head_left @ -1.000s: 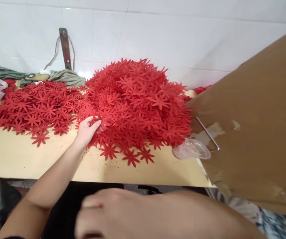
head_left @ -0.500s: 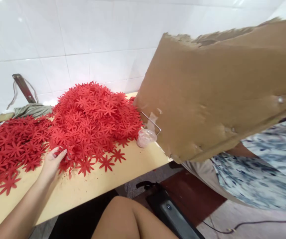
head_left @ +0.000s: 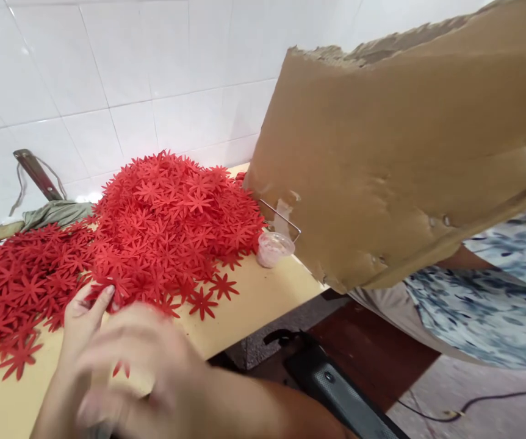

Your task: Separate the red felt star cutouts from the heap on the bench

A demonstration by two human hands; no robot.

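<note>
Left hand (head_left: 82,314) lies open on the yellow table (head_left: 263,292), fingertips touching the near edge of the red paper flower pile (head_left: 171,213) — the heap rises ahead and to its right. Right hand (head_left: 139,366) hovers just behind, blurred; I cannot tell its grip — the left is nearer.

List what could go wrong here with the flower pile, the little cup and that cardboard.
The tall pile of red flower cutouts could slump as the left hand picks at its foot. The small plastic cup sits near the table edge under the big cardboard sheet, which might knock it off.
</note>
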